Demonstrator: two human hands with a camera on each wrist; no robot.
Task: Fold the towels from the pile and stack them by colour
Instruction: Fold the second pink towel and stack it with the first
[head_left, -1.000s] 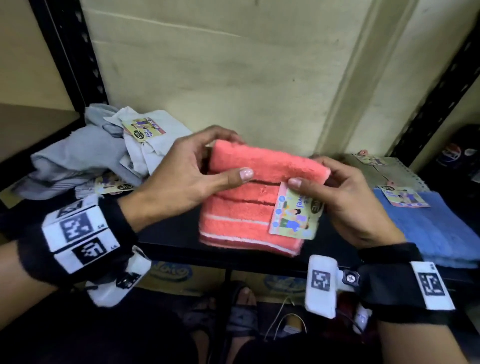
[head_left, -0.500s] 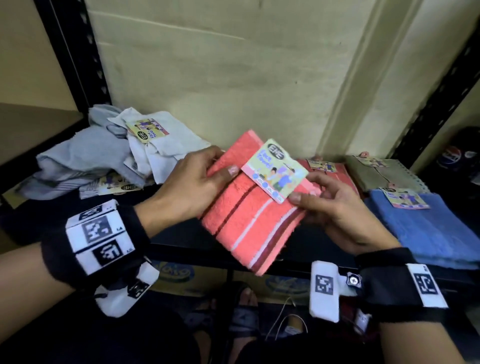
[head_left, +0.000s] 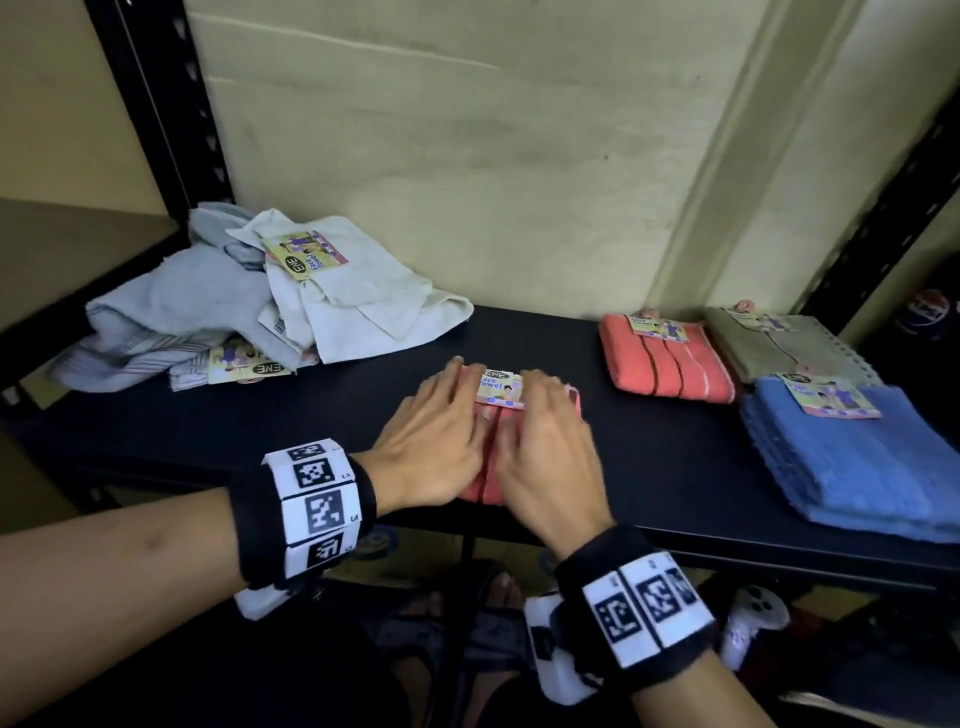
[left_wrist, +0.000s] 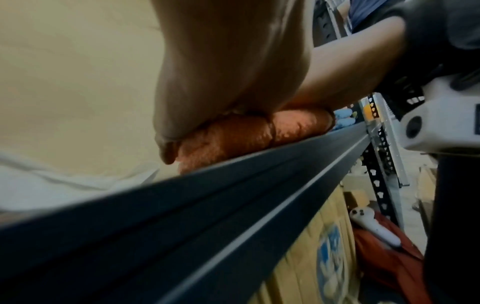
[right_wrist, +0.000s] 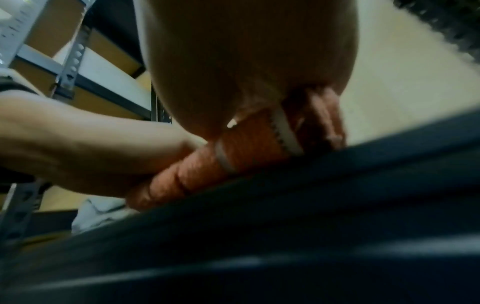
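A folded coral towel (head_left: 491, 447) with a paper label (head_left: 500, 391) lies on the black shelf (head_left: 322, 421) near its front edge. My left hand (head_left: 441, 410) and right hand (head_left: 545, 415) both press flat on it with straight fingers. From the left wrist view the coral towel (left_wrist: 233, 137) bulges under my palm. In the right wrist view the same coral towel (right_wrist: 233, 152) shows its white stripe. An unfolded pile of pale grey and white towels (head_left: 249, 301) sits at the back left.
At the right lie a folded coral towel (head_left: 670, 358), a folded olive towel (head_left: 789, 348) and a folded blue towel (head_left: 852, 457). Black shelf posts (head_left: 171, 104) stand at both sides. A white controller (head_left: 753, 618) lies below the shelf.
The coral towel, held up in both hands before, now lies flat on the shelf. Both hands have let go and press down on it.
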